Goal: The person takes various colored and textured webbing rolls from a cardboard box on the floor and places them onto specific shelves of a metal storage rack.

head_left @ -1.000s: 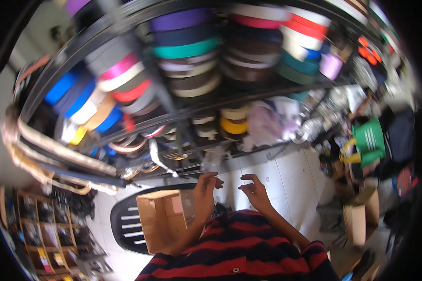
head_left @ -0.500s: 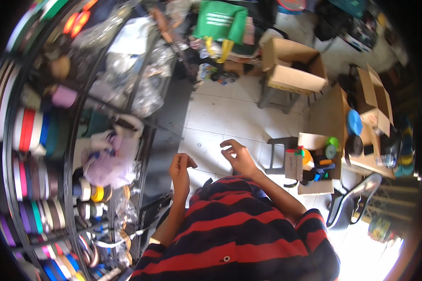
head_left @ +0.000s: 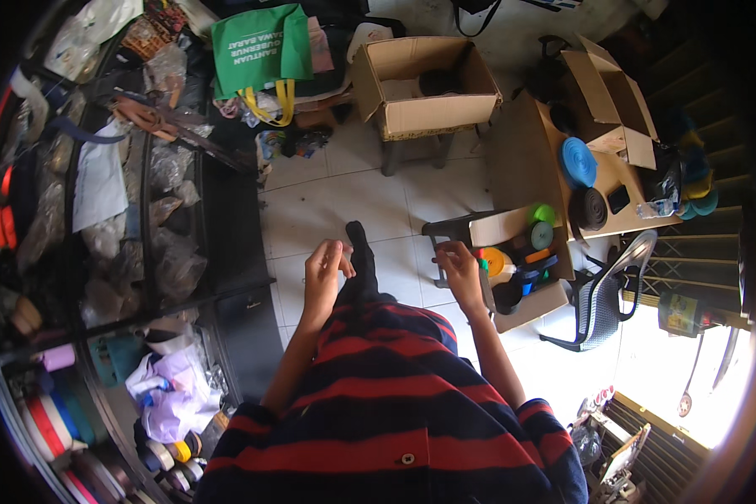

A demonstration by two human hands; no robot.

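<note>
My left hand (head_left: 326, 267) is raised in front of my body, fingers loosely bent and a little apart, with nothing visible in it. Level with it on the other side, my right hand (head_left: 460, 270) has its fingers half curled and apart, also holding nothing that shows. It appears near a box of coloured strap rolls (head_left: 522, 311), though I cannot see any contact. One dark-clad foot (head_left: 359, 244) shows stepping forward on the white tiled floor (head_left: 336, 197).
Black shelving (head_left: 237, 294) with rolls and plastic bags runs along the left. Ahead stand a green bag (head_left: 265, 50) and an open carton (head_left: 437, 113) on a stool. To the right are a wooden table (head_left: 521, 160), a blue roll (head_left: 578, 162) and a mesh chair (head_left: 601, 307).
My view has turned right and moved forward, so the shelves and cartons have shifted left. My hands are farther apart. A foot has come into sight.
</note>
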